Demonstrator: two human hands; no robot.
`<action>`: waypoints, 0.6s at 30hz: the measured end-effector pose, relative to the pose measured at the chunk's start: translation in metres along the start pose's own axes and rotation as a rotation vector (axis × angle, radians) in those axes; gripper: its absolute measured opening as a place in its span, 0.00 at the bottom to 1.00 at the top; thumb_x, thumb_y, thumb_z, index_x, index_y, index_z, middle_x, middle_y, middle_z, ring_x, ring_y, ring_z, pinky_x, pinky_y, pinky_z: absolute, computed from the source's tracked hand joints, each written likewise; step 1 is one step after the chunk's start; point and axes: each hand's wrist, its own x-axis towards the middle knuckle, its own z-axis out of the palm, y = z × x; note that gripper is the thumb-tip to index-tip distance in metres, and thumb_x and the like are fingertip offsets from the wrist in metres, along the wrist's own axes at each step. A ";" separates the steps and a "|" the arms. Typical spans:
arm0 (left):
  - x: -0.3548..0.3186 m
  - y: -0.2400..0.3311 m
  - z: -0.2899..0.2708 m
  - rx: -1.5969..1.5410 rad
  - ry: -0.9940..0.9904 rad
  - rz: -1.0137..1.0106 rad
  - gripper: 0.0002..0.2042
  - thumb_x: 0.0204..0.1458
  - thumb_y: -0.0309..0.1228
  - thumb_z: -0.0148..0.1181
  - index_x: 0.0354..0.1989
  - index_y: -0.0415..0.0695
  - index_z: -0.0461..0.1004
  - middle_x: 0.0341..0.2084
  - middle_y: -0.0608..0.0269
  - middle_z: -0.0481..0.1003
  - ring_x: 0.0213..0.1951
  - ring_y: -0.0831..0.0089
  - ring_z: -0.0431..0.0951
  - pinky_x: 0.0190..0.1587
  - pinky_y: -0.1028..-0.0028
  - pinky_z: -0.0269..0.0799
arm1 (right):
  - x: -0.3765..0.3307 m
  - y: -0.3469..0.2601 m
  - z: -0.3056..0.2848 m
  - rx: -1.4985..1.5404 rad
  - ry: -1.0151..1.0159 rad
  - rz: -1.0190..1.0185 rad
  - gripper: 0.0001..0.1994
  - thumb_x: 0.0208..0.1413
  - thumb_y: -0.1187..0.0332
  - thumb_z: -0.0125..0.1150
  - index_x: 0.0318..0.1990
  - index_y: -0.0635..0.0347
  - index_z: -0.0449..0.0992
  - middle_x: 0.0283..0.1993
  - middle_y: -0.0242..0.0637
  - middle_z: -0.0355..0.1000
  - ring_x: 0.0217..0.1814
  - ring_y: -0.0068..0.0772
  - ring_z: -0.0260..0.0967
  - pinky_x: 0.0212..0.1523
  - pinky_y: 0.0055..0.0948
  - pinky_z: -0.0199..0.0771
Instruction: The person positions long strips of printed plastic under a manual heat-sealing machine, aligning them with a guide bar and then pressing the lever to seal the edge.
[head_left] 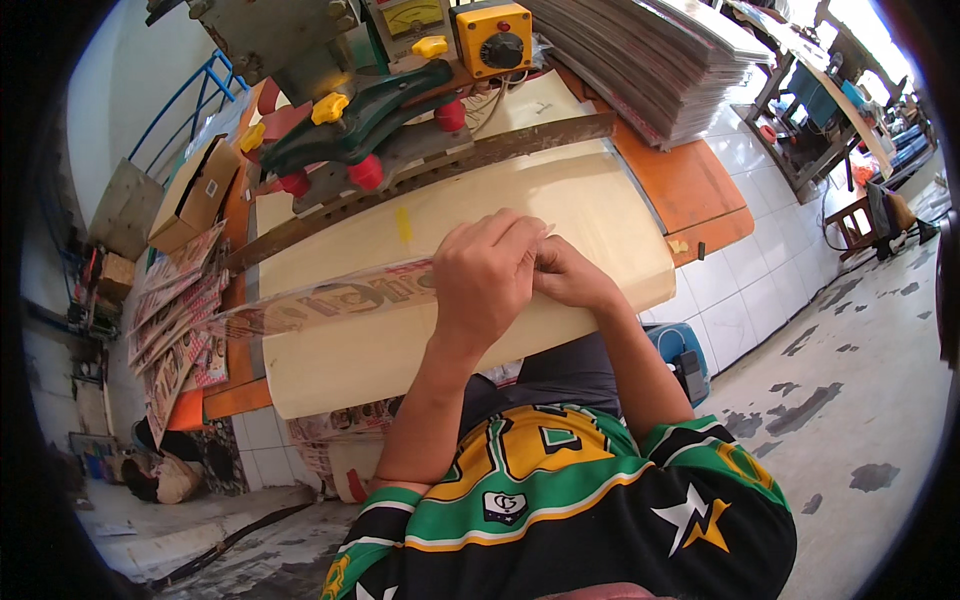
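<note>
A long clear plastic strip (335, 303) with reddish and brown printing lies across the cream-covered worktop (350, 365). Its right end goes under my left hand (485, 270), whose fingers are bent and pinched on it. Right beside it, my right hand (572, 275) is closed, fingertips pressed together against the left one. A small pale sliver shows between the two hands, apparently the strip's end, though the fingers hide most of it. Beyond the hands, a metal bar (530, 140) runs across the worktop beneath a dark green clamp frame (385, 110) with yellow knobs and red feet.
Several printed plastic pieces (180, 330) hang in a pile off the left edge, near a cardboard box (195, 195). An orange control box (492, 40) stands behind the clamp. At the far right is a tall stack of flat sheets (650, 65). A blue container (680, 350) sits below the table.
</note>
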 end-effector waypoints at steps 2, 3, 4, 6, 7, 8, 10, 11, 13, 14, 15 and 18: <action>-0.005 0.002 0.005 0.021 0.038 -0.015 0.03 0.53 0.27 0.62 0.33 0.43 0.77 0.27 0.59 0.76 0.30 0.55 0.76 0.32 0.62 0.69 | -0.001 0.000 0.001 0.010 -0.004 0.008 0.11 0.62 0.65 0.60 0.36 0.67 0.77 0.27 0.47 0.74 0.26 0.35 0.69 0.33 0.35 0.71; -0.007 0.003 0.006 0.024 0.065 -0.013 0.02 0.53 0.27 0.62 0.33 0.43 0.77 0.27 0.59 0.76 0.29 0.55 0.76 0.32 0.62 0.69 | -0.001 0.000 0.001 0.014 -0.005 0.012 0.11 0.62 0.65 0.60 0.35 0.67 0.77 0.26 0.47 0.73 0.26 0.35 0.68 0.33 0.35 0.71; -0.008 0.004 0.008 0.027 0.089 -0.012 0.02 0.53 0.26 0.62 0.33 0.43 0.77 0.26 0.59 0.75 0.29 0.55 0.76 0.32 0.63 0.69 | -0.001 0.000 0.001 0.007 -0.010 0.020 0.11 0.62 0.66 0.60 0.36 0.67 0.77 0.27 0.47 0.74 0.27 0.35 0.69 0.33 0.34 0.71; -0.010 0.007 0.011 -0.001 0.138 -0.032 0.01 0.54 0.24 0.61 0.33 0.42 0.77 0.26 0.58 0.75 0.29 0.56 0.76 0.31 0.64 0.69 | -0.002 -0.001 0.000 -0.010 -0.020 0.035 0.10 0.62 0.67 0.59 0.39 0.66 0.79 0.29 0.48 0.75 0.28 0.36 0.71 0.35 0.34 0.72; -0.011 0.008 0.011 -0.032 0.161 -0.051 0.01 0.54 0.24 0.60 0.33 0.42 0.77 0.26 0.58 0.75 0.28 0.56 0.76 0.31 0.64 0.70 | -0.001 -0.004 0.000 0.003 -0.030 0.031 0.10 0.62 0.67 0.59 0.40 0.65 0.79 0.31 0.48 0.76 0.29 0.36 0.72 0.36 0.34 0.73; -0.011 0.008 0.011 -0.063 0.185 -0.071 0.01 0.55 0.23 0.60 0.33 0.41 0.77 0.26 0.58 0.75 0.28 0.57 0.76 0.31 0.65 0.70 | 0.000 -0.008 -0.001 0.015 -0.039 0.027 0.10 0.62 0.67 0.59 0.42 0.65 0.80 0.32 0.47 0.77 0.31 0.36 0.73 0.37 0.34 0.74; -0.013 0.006 0.012 -0.093 0.214 -0.103 0.01 0.54 0.23 0.61 0.34 0.43 0.77 0.27 0.58 0.75 0.28 0.58 0.77 0.30 0.67 0.71 | 0.001 -0.017 -0.002 0.022 -0.065 0.049 0.11 0.63 0.66 0.60 0.45 0.63 0.80 0.35 0.47 0.79 0.33 0.36 0.75 0.40 0.33 0.74; -0.014 0.006 0.013 -0.109 0.229 -0.119 0.02 0.53 0.23 0.61 0.34 0.43 0.78 0.27 0.59 0.75 0.28 0.59 0.77 0.29 0.68 0.71 | 0.001 -0.021 -0.003 0.016 -0.082 0.074 0.11 0.63 0.66 0.60 0.47 0.62 0.81 0.36 0.46 0.80 0.34 0.36 0.76 0.41 0.33 0.74; -0.013 0.006 0.011 -0.194 0.278 -0.108 0.01 0.56 0.22 0.60 0.34 0.42 0.77 0.27 0.59 0.76 0.28 0.63 0.78 0.30 0.70 0.72 | 0.001 -0.021 -0.004 0.007 -0.090 0.090 0.12 0.63 0.64 0.60 0.49 0.61 0.81 0.37 0.46 0.80 0.36 0.34 0.76 0.42 0.32 0.75; -0.012 0.007 0.010 -0.236 0.302 -0.102 0.02 0.57 0.22 0.59 0.34 0.41 0.77 0.27 0.59 0.76 0.28 0.65 0.79 0.31 0.71 0.73 | 0.001 -0.019 -0.003 0.004 -0.081 0.080 0.13 0.63 0.64 0.61 0.49 0.61 0.81 0.38 0.45 0.81 0.36 0.33 0.76 0.42 0.32 0.74; -0.011 0.007 0.007 -0.389 0.327 -0.209 0.02 0.59 0.22 0.58 0.34 0.40 0.77 0.27 0.59 0.76 0.28 0.68 0.79 0.32 0.71 0.73 | 0.000 -0.018 -0.003 0.001 -0.072 0.069 0.13 0.63 0.63 0.61 0.49 0.61 0.81 0.38 0.45 0.81 0.36 0.32 0.76 0.43 0.32 0.74; -0.011 0.008 -0.004 -0.771 0.381 -0.436 0.04 0.63 0.23 0.56 0.35 0.38 0.76 0.29 0.61 0.77 0.30 0.74 0.79 0.36 0.73 0.74 | 0.004 -0.027 -0.004 0.025 -0.100 0.112 0.13 0.64 0.63 0.61 0.50 0.61 0.80 0.38 0.44 0.81 0.36 0.29 0.76 0.43 0.32 0.74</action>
